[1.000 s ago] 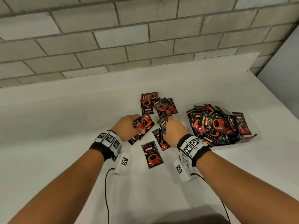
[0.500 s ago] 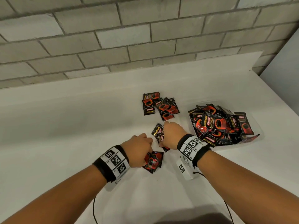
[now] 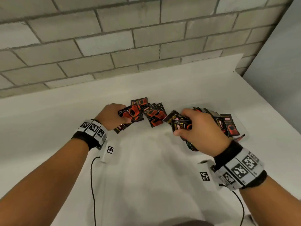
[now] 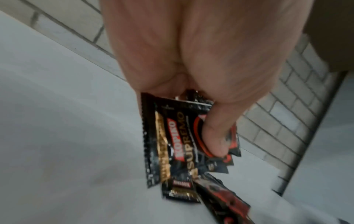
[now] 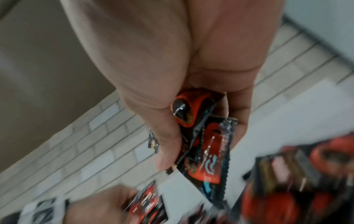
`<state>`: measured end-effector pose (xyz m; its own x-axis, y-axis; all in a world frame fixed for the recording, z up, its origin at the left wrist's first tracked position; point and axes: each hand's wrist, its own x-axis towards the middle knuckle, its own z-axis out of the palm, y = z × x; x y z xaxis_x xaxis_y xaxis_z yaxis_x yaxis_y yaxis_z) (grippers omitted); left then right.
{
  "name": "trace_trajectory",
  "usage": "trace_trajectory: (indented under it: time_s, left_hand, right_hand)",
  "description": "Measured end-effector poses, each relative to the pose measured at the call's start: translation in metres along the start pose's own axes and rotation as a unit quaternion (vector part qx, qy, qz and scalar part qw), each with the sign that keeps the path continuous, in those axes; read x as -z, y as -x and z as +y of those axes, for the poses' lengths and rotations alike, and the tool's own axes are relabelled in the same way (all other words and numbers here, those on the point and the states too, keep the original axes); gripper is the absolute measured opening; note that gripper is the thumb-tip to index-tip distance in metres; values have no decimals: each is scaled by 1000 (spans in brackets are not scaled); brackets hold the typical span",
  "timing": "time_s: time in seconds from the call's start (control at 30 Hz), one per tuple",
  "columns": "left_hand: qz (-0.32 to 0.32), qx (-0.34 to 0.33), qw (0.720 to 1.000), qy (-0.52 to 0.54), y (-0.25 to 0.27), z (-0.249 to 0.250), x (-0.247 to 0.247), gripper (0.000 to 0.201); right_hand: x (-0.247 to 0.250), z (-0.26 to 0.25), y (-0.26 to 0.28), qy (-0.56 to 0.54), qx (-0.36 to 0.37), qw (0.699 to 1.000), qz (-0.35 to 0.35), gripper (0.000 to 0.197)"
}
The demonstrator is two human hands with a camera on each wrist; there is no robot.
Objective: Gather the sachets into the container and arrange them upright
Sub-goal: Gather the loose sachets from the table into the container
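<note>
Holding: both hands grip bunches of sachets above the surface [image 3: 146, 168].
Container [image 3: 244, 136]: clear, at right, heaped with sachets lying jumbled, not upright.
Right hand [image 3: 202, 128]: fingers curled round several sachets [image 3: 180, 123], beside the container's near-left edge, the nearer hand.
Left hand [image 3: 112, 115]: thumb [image 4: 216, 136] pinning a fanned stack [image 4: 172, 145]; loose sachets [image 3: 154, 114] lie between the hands.
Change: both hands were lower and closer together half a second ago; they have risen and spread.

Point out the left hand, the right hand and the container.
left hand [image 3: 112, 115], head view, on its back.
right hand [image 3: 202, 131], head view, on its back.
container [image 3: 244, 136], head view, on its near right rim.
</note>
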<state>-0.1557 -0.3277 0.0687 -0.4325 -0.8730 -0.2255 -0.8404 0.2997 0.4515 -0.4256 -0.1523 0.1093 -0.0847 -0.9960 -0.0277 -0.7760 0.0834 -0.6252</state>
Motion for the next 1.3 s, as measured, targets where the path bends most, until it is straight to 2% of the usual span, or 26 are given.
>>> trace_trajectory:
  time_s: [0.07,0.1,0.17,0.2,0.27,0.33,0.4,0.43,0.5,0.57,0.7,0.8,0.93,1.0,1.07,1.17,1.3]
  left_hand:
    - [40,8,999,6,-26,4,1,24]
    - [41,27,999,7,-37,4,-2,33]
    - [21,66,997,28,-58,5,-12,51]
    - [11,74,997,28,-66,7,-18,53]
    - [-8,68,997,-25,-77,14,-32,46]
    - [-11,66,994,-89,-83,21,-46,42]
    - [-5,71,992,-108,-89,25,-52,50]
    - [-17,68,992,-104,-93,24,-54,61]
    - [-82,49,990,-107,-97,28,-53,79]
    - [-106,26,988,-108,-98,31,-51,73]
    - [-93,-16,987,-127,-83,36,-54,28]
    - [-111,-16,987,-115,-64,32,-61,31]
    - [-115,6,991,-72,-34,28,-54,52]
    - [-108,5,994,-32,-21,37,-36,39]
    - [-79,-11,996,30,-7,58,-15,27]
    - [-32,-42,988,143,7,107,2,28]
    - [-47,-133,981,130,0,173,-25,38]
  right_hand:
    - [35,21,-1,-6,-23,998,55,43]
    - [47,36,-3,-3,-37,998,55,44]
    - [61,68,-8,35,-79,996,0,48]
    - [61,83,-8,70,-100,992,-35,55]
    - [55,105,-7,132,-125,981,-73,74]
    - [49,116,-3,127,-127,981,-67,84]
    - [48,120,-1,99,-124,985,-65,85]
    - [48,121,0,91,-122,986,-67,82]
    - [48,122,0,81,-115,988,-66,78]
    - [47,122,-1,76,-108,989,-64,79]
    - [49,120,-5,66,-94,992,-58,85]
    - [49,116,-8,60,-82,993,-63,84]
    - [37,111,-11,63,-73,993,-70,76]
    - [28,111,-11,64,-66,993,-67,73]
    - [20,110,-10,76,-55,993,-69,68]
    - [15,108,-8,100,-50,991,-79,64]
    - [29,114,-8,101,-75,990,-70,69]
